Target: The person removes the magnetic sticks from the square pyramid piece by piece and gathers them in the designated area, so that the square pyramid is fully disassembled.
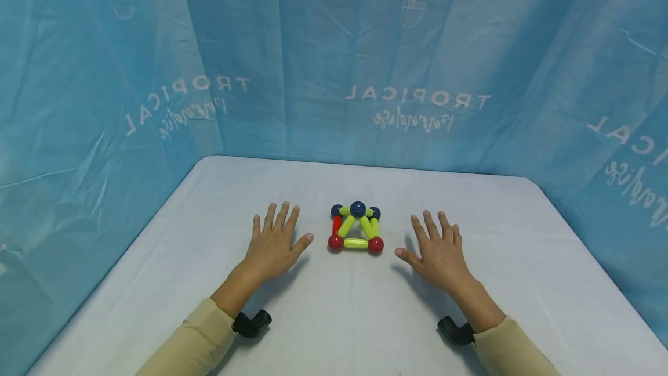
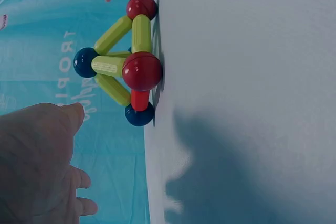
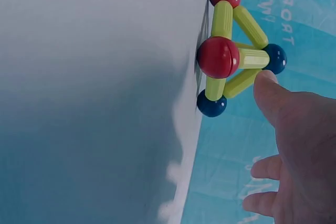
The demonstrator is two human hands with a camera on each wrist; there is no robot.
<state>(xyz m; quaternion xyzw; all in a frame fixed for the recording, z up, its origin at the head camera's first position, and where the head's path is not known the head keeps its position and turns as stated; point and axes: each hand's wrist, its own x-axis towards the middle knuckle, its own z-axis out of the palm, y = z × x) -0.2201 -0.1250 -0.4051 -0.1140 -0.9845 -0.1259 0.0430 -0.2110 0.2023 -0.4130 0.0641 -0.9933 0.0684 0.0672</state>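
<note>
Between my two hands, a small pyramid of ball-and-stick building pieces [image 1: 356,243] stands on the white table. Its front corners are red balls [image 2: 142,71], while blue balls [image 3: 211,103] form the back corners and the peak. The sticks joining them are yellow-green, except for one red stick [image 1: 336,225] on the left side. My left hand [image 1: 272,248] hovers left of the pyramid, palm down with fingers spread. On the other side my right hand [image 1: 440,255] is held the same way, its thumb toward the pyramid. Neither hand touches it.
A white cloth covers the table [image 1: 355,318]. Blue curtains [image 1: 323,62] with printed lettering hang behind it and along both sides. Each wrist carries a black camera mount, one on the left [image 1: 253,324] and one on the right [image 1: 455,331].
</note>
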